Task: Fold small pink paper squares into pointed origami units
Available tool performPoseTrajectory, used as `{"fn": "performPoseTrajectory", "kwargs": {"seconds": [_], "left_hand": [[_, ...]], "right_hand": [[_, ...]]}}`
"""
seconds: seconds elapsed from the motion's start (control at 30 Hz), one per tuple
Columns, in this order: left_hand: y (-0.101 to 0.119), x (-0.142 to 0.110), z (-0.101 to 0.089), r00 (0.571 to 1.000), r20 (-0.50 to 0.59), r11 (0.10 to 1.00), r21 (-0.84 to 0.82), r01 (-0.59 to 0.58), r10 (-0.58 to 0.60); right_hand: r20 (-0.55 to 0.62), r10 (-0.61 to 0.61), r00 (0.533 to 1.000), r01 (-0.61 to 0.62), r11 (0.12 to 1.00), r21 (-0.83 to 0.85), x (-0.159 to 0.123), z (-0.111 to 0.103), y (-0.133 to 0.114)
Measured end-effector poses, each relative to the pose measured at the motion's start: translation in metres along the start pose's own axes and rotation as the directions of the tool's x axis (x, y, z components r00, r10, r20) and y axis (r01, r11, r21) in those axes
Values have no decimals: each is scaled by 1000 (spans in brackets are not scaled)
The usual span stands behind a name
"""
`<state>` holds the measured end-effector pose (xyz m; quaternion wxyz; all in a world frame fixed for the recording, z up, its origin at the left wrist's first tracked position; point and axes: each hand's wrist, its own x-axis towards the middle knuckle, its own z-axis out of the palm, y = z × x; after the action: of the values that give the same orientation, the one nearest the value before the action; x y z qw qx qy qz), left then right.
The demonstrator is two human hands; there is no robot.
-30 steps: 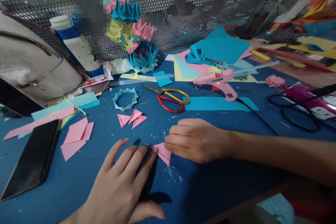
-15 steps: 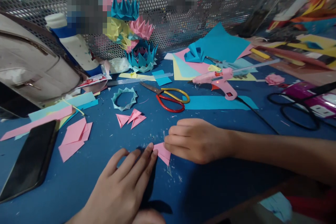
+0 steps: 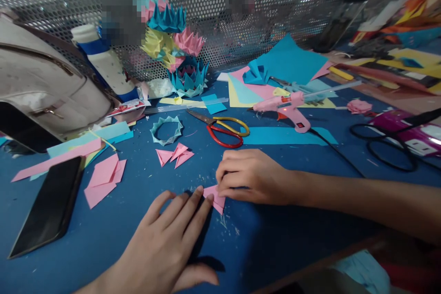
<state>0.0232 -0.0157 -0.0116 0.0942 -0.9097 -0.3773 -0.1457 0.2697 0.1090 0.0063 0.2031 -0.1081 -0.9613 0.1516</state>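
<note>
A small folded pink paper piece lies on the blue table near its front edge. My left hand lies flat, fingers stretched out, with the fingertips touching the paper's left edge. My right hand comes in from the right with curled fingers pressed down on the paper's right side. A few folded pink triangles lie just beyond, next to a light blue paper ring.
Red and yellow scissors, a pink glue gun with its cord, black scissors, a black phone, pink paper scraps, a grey bag, a glue bottle and a stack of paper flowers before a perforated metal wall.
My left fingers have closed together and slid right up to the pink paper. My right hand has shifted slightly forward on the paper. The view has dropped a little.
</note>
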Motion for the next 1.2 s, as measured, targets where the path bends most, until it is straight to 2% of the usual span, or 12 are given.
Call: {"fn": "performPoseTrajectory", "kwargs": {"seconds": [0.17, 0.3, 0.5, 0.63, 0.83, 1.03, 1.2], "left_hand": [[0, 0, 2, 1000, 14, 1000, -9, -28, 28], [-3, 3, -1, 997, 46, 997, -58, -54, 57], [-7, 5, -6, 995, 82, 994, -96, -54, 62], [-6, 9, -11, 994, 64, 994, -71, -89, 93], [-5, 11, -11, 997, 45, 995, -84, -62, 66], [-4, 8, -9, 996, 77, 994, -108, -29, 38], [-3, 11, -12, 998, 66, 993, -116, -16, 23]], "right_hand": [[-4, -53, 999, 52, 994, -101, -1, -1, -1], [-4, -74, 997, 73, 993, -92, -1, -2, 0], [-23, 10, 1000, -9, 999, 42, -1, 1, 0], [-1, 12, 1000, -12, 1000, -19, -1, 2, -1], [127, -58, 990, 80, 980, -180, 4, -11, -5], [236, -21, 971, 71, 976, -207, 4, -29, -5], [145, -51, 988, 71, 988, -135, 0, -22, 2]]}}
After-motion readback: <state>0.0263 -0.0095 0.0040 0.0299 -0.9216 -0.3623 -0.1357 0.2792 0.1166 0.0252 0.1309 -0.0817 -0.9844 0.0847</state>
